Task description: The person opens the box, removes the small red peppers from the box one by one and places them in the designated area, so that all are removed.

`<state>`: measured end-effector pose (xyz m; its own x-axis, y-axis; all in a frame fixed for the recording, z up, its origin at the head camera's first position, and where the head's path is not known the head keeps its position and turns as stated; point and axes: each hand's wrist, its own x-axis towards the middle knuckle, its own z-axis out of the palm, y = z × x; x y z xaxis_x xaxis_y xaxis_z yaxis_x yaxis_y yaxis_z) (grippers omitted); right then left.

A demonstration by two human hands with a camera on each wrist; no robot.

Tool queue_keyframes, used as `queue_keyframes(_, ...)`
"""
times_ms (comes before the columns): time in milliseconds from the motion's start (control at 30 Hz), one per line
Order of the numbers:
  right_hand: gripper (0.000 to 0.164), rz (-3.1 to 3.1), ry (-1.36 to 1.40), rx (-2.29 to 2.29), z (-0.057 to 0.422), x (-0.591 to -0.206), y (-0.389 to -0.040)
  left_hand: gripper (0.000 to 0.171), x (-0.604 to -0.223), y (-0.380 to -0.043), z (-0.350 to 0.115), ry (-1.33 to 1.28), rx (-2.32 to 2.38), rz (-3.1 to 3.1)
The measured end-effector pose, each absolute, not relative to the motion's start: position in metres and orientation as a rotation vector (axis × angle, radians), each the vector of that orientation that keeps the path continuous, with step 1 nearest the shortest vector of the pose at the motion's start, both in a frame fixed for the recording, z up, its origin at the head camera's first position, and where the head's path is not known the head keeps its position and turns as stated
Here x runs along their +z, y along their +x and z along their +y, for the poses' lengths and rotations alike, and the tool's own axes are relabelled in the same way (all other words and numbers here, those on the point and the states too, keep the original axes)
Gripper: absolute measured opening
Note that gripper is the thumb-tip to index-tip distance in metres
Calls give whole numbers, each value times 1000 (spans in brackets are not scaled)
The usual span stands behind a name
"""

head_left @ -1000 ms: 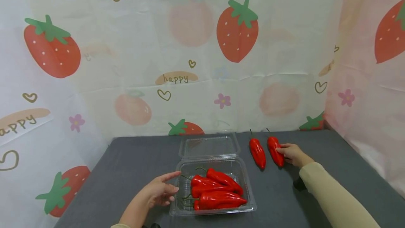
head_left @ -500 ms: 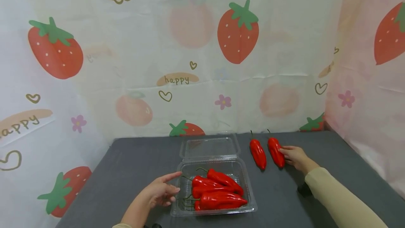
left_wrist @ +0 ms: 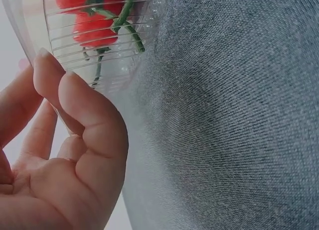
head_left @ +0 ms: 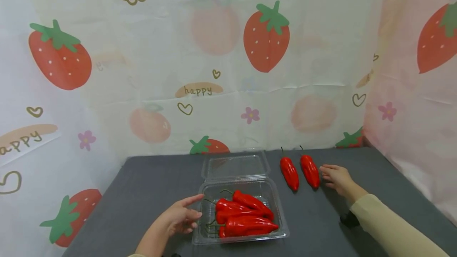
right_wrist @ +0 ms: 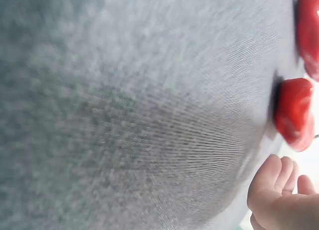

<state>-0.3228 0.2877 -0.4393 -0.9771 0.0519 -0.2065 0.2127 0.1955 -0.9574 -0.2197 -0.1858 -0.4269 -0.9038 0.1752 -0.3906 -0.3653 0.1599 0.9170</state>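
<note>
A clear plastic container [head_left: 257, 239] sits on the grey cloth [head_left: 157, 193], its hinged lid [head_left: 233, 166] folded back behind it toward the printed curtain [head_left: 228, 118]. Inside the container a heap of red peppers [head_left: 250, 225] lies overlapping, at least four of them, with the green stems pointing to the left side; in the left wrist view some stems and red flesh show through the ribbed wall. The person's left hand [head_left: 178, 217] is at the left rim, index finger extended, the other fingers loosely bent; whether the fingertips press on the rim cannot be told. Two more peppers lie outside, to the right of the lid, side by side but apart: the inner pepper [head_left: 289, 174] and the outer pepper [head_left: 310, 171], stems toward the curtain. The right hand [head_left: 337, 177] is just beside the outer pepper, fingers relaxed and slightly bent, holding nothing.
</note>
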Motion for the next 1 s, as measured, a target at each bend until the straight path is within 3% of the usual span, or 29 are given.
queue_keyframes(1000, 61, 2140, -174, -2009, 249, -418, -278, 66, -428, -222, -189, -108, 1826, 1967)
